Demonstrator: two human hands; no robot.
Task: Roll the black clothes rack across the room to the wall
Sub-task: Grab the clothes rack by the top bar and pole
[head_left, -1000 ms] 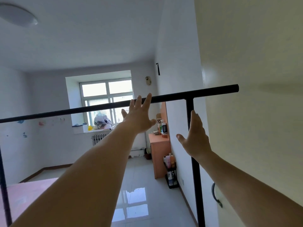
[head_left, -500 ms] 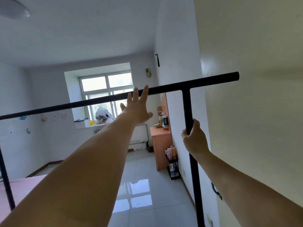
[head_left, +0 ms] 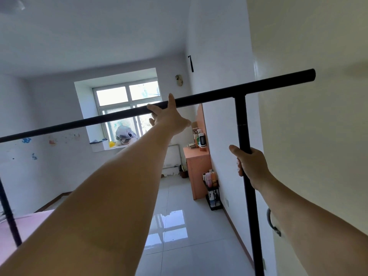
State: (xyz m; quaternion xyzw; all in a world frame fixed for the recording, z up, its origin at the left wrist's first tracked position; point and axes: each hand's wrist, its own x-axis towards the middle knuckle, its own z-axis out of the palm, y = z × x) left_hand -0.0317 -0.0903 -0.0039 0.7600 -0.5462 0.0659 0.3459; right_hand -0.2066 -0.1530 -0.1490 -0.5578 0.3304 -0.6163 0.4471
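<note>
My right hand is clenched around the right post of the black rack, a little below the joint where the post meets the top bar. The thumb is on the left side of the post and the fingers wrap it from behind. Just to the right of this grip is a pale wall, very near to the post, with a dark handle lower down.

My left hand is higher and further forward, at the top bar, to the left of the joint. The fingers lie spread on the bar, not curled around it, so this grip is loose, touching and not closed.

The bar runs from its free end above my right hand, down to the left, to the second post at the far left.

Beyond my hands is a white tiled floor. Further, below and right of my left hand, an orange desk stands at the wall with bottles beside it. Behind everything is a window.
</note>
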